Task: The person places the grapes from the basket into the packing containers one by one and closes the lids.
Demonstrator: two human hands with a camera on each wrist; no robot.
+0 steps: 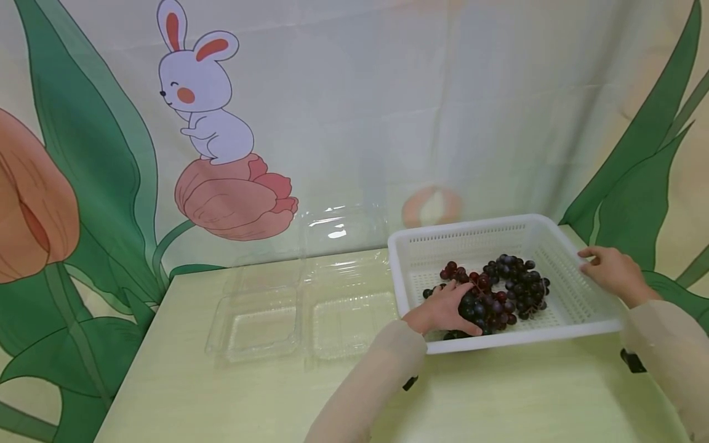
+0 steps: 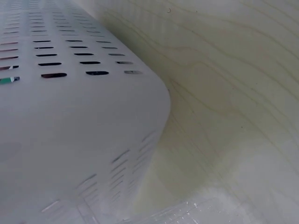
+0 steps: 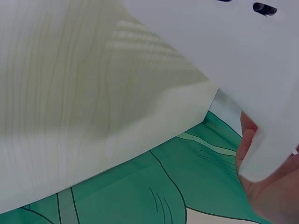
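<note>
A white plastic basket (image 1: 487,342) holds bunches of dark red and black grapes (image 1: 517,280). My left hand (image 1: 443,307) reaches over its near left corner, fingers and thumb spread over the grapes at the left of the pile. The left wrist view shows only the outside of the basket wall (image 2: 84,121), with that hand out of sight. At the right side, my right hand (image 1: 612,271) grips the basket's rim. In the right wrist view, the fingers (image 3: 245,144) wrap round the rim's edge.
Two clear plastic clamshell boxes (image 1: 255,354) stand with raised lids left of the basket, the nearer one (image 1: 354,354) close beside it. Behind the pale table (image 1: 183,394) hangs a curtain (image 1: 354,123) printed with a rabbit and tulips.
</note>
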